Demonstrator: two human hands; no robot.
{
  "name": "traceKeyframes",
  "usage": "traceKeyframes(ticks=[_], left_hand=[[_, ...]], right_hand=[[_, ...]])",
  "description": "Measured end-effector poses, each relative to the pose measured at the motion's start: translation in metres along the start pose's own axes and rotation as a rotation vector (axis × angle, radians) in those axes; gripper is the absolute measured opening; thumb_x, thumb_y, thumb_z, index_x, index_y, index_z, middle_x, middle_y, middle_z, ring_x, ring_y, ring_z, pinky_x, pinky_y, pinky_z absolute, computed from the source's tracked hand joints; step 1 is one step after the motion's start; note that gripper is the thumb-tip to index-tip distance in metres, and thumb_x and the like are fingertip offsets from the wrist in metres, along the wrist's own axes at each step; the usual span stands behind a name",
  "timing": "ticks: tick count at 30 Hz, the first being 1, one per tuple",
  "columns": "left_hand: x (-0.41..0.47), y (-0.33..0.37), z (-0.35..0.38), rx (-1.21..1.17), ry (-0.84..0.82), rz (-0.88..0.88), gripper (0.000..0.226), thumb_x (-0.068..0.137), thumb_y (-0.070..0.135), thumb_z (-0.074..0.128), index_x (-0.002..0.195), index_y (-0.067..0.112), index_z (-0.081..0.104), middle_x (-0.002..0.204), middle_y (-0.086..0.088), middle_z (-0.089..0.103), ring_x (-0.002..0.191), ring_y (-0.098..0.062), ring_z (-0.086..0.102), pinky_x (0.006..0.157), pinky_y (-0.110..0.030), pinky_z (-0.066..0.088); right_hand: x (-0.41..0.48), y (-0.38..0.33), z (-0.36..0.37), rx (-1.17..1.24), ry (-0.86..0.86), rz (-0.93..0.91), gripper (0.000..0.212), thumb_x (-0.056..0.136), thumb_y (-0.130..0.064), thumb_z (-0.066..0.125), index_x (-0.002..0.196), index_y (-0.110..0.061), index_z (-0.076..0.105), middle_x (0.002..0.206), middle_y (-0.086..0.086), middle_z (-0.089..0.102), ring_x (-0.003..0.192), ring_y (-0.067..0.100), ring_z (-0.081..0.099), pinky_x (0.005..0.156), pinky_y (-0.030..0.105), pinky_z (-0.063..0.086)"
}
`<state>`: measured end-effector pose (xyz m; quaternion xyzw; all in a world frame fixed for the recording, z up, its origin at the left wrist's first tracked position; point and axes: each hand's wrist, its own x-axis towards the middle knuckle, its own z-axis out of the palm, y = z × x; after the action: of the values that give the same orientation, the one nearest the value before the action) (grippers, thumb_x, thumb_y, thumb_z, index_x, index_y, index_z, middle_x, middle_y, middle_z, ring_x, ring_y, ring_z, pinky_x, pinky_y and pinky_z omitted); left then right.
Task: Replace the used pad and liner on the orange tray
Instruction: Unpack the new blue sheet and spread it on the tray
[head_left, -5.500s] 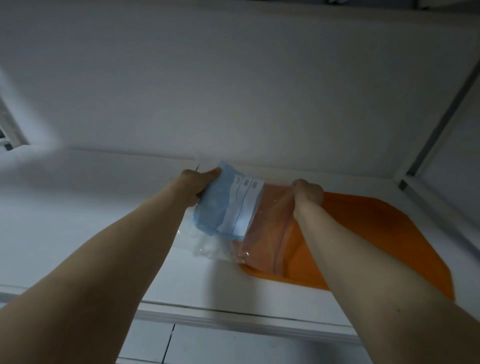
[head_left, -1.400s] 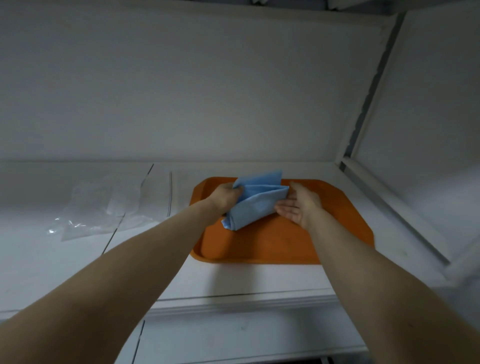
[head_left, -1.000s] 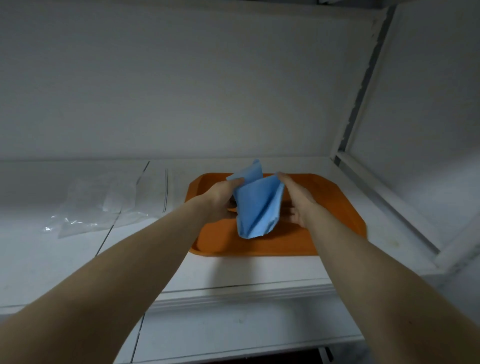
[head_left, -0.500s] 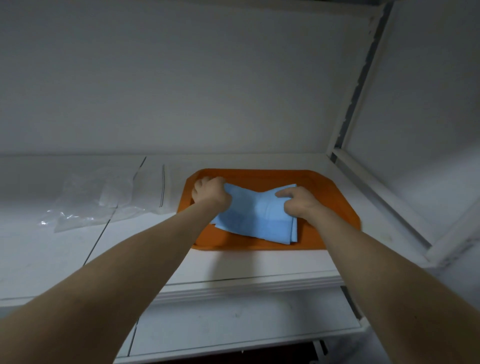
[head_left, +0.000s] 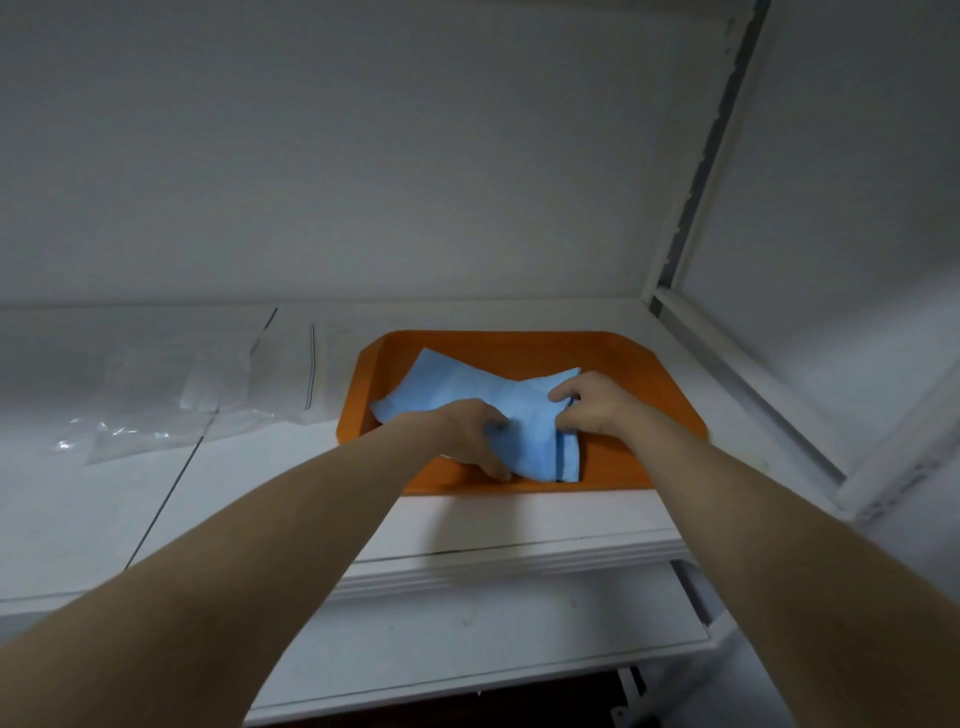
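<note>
Pad (head_left: 457, 384) spread wider over tray (head_left: 631, 358) than 0.5 s ago; L hand (head_left: 467, 431) grips it mid-tray, R hand (head_left: 592, 405) pinches fold. Part-folded; needs flattening.

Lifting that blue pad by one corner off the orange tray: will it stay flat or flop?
Probably flops: the blue pad lies creased and part-folded, bending where the left hand and right hand grip it. Likely light, since it looks like a thin sheet. On the smooth orange tray a push might bunch it rather than slide it flat.
</note>
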<state>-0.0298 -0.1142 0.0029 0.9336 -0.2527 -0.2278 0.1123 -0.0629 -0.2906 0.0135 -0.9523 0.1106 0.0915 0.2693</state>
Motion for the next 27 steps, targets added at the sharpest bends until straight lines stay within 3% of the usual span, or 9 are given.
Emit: traceKeyframes(ticks=[2, 5, 7, 10, 12, 15, 17, 23, 27], left_hand=[[0.0, 0.002, 0.0, 0.007, 0.017, 0.006, 0.078, 0.076, 0.041, 0.074, 0.143, 0.021, 0.039, 0.143, 0.0, 0.042, 0.129, -0.022, 0.043, 0.105, -0.033, 0.041], [0.002, 0.001, 0.001, -0.068, 0.015, -0.036, 0.082, 0.069, 0.047, 0.078, 0.136, 0.017, 0.043, 0.132, 0.002, 0.049, 0.123, -0.022, 0.048, 0.103, -0.034, 0.044], [0.004, -0.002, 0.001, -0.152, 0.038, -0.025, 0.082, 0.065, 0.047, 0.081, 0.133, 0.018, 0.046, 0.127, 0.002, 0.054, 0.121, -0.023, 0.051, 0.103, -0.035, 0.043], [0.005, -0.002, -0.009, -0.208, 0.278, 0.032, 0.048, 0.087, 0.031, 0.065, 0.127, 0.007, 0.053, 0.123, -0.011, 0.059, 0.116, -0.03, 0.054, 0.092, -0.033, 0.041], [0.005, 0.0, -0.021, -0.326, 0.458, 0.04, 0.032, 0.095, 0.02, 0.053, 0.118, -0.001, 0.059, 0.119, -0.02, 0.061, 0.114, -0.034, 0.056, 0.087, -0.034, 0.041], [0.004, 0.003, -0.042, -0.481, 0.582, 0.003, 0.032, 0.096, 0.015, 0.048, 0.12, -0.001, 0.059, 0.124, -0.021, 0.06, 0.117, -0.034, 0.055, 0.091, -0.035, 0.042], [0.005, 0.003, -0.053, -0.538, 0.611, -0.02, 0.032, 0.097, 0.014, 0.045, 0.12, -0.001, 0.06, 0.124, -0.02, 0.06, 0.117, -0.033, 0.055, 0.091, -0.035, 0.043], [0.004, -0.004, -0.07, -0.687, 0.718, -0.112, 0.03, 0.095, 0.011, 0.046, 0.113, -0.006, 0.062, 0.115, -0.022, 0.062, 0.106, -0.029, 0.058, 0.075, -0.031, 0.038], [0.002, -0.009, -0.08, -0.913, 0.729, -0.184, 0.03, 0.091, 0.009, 0.053, 0.108, -0.014, 0.06, 0.097, -0.019, 0.059, 0.095, -0.024, 0.059, 0.071, -0.031, 0.039]], right_hand=[[0.004, 0.003, 0.002, -0.1, 0.042, -0.046, 0.04, 0.086, -0.019, 0.066, 0.126, -0.013, 0.061, 0.146, 0.009, 0.041, 0.132, 0.025, 0.041, 0.104, 0.029, 0.037], [0.007, 0.006, 0.002, -0.273, 0.201, -0.063, 0.019, 0.09, -0.032, 0.061, 0.073, -0.027, 0.066, 0.156, 0.004, 0.023, 0.144, 0.027, 0.017, 0.113, 0.039, 0.025], [0.01, 0.006, 0.003, -0.252, 0.255, -0.075, 0.032, 0.093, -0.032, 0.055, 0.062, -0.026, 0.05, 0.133, 0.005, 0.05, 0.137, 0.028, 0.031, 0.106, 0.039, 0.027], [0.016, 0.002, 0.001, -0.043, 0.331, -0.101, 0.026, 0.097, -0.029, 0.048, 0.074, -0.017, 0.047, 0.08, 0.003, 0.052, 0.089, 0.027, 0.054, 0.087, 0.036, 0.036], [0.023, 0.003, 0.0, 0.227, 0.359, -0.093, 0.017, 0.091, -0.027, 0.059, 0.087, -0.011, 0.055, 0.087, 0.005, 0.056, 0.087, 0.023, 0.054, 0.077, 0.035, 0.042], [0.032, 0.01, 0.003, 0.442, 0.339, 0.041, 0.092, 0.044, -0.044, 0.084, 0.123, -0.009, 0.053, 0.119, 0.008, 0.06, 0.112, 0.026, 0.056, 0.093, 0.042, 0.051], [0.036, 0.018, 0.008, 0.499, 0.257, 0.104, 0.107, 0.035, -0.037, 0.087, 0.13, -0.009, 0.047, 0.125, 0.01, 0.058, 0.117, 0.028, 0.055, 0.095, 0.045, 0.051], [0.017, 0.01, 0.0, 0.375, 0.115, 0.223, 0.029, 0.066, 0.002, 0.06, 0.094, 0.002, 0.053, 0.096, 0.011, 0.056, 0.085, 0.023, 0.057, 0.061, 0.024, 0.044], [0.017, 0.008, -0.026, 0.197, 0.26, 0.221, 0.012, 0.081, -0.007, 0.054, 0.092, -0.004, 0.056, 0.093, 0.013, 0.055, 0.09, 0.029, 0.06, 0.068, 0.028, 0.044]])
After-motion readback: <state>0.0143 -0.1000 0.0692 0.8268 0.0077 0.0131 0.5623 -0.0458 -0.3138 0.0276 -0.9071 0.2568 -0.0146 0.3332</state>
